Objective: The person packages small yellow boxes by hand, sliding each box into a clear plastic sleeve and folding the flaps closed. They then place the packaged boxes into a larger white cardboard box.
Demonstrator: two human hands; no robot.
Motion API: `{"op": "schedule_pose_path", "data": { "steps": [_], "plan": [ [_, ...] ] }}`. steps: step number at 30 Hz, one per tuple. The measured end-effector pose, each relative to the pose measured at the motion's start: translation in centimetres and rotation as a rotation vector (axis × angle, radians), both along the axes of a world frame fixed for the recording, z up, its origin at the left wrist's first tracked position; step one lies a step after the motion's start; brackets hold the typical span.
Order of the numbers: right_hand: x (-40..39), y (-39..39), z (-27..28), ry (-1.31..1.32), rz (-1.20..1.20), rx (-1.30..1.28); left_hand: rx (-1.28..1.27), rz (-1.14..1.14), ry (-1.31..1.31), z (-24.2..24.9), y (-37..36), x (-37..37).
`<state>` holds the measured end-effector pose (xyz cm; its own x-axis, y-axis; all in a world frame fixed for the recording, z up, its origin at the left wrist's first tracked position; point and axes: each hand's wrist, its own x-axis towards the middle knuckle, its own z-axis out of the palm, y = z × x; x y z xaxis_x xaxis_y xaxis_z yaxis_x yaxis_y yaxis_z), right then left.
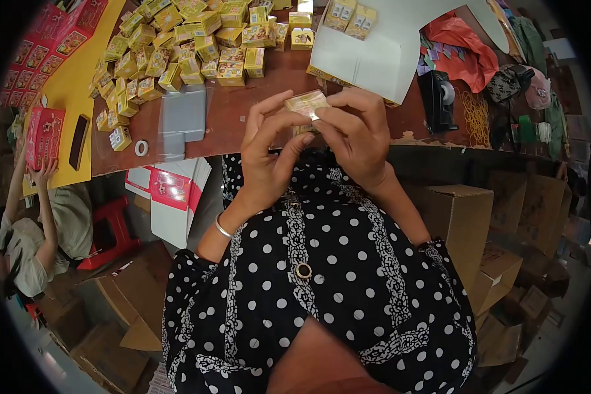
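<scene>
A small yellow box [307, 103], its top shiny as if under clear film, is held up in front of my body at the table's front edge. My left hand [269, 144] is on its left side, fingers curved round it and thumb underneath. From the right, my right hand [356, 131] pinches its near right corner with thumb and fingertips. Many similar yellow boxes [203, 47] are heaped at the back left. A stack of clear plastic sleeves [184, 118] lies on the table left of my hands.
An open white tray [368, 62] holds two small boxes. A tape dispenser [438, 102], rubber bands [477, 118] and a red bag [463, 52] lie right. A tape roll [141, 148] sits left. A co-worker [36, 243] touches a pink box [44, 134]. Cardboard boxes [459, 223] stand below.
</scene>
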<state>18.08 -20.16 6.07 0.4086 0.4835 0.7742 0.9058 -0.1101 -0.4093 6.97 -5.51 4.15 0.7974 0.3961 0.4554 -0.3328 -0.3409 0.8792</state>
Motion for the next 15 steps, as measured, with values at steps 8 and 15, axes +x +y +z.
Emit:
{"op": "schedule_pose_path", "data": {
  "steps": [8, 15],
  "plan": [
    [2.7, -0.3, -0.8, 0.035, 0.226, -0.196, 0.030, -0.026, -0.017, 0.3, 0.0, -0.1],
    [1.7, -1.7, 0.0, 1.036, 0.395, -0.275, -0.239, -0.056, -0.105, -0.2, 0.7, 0.1]
  ]
}}
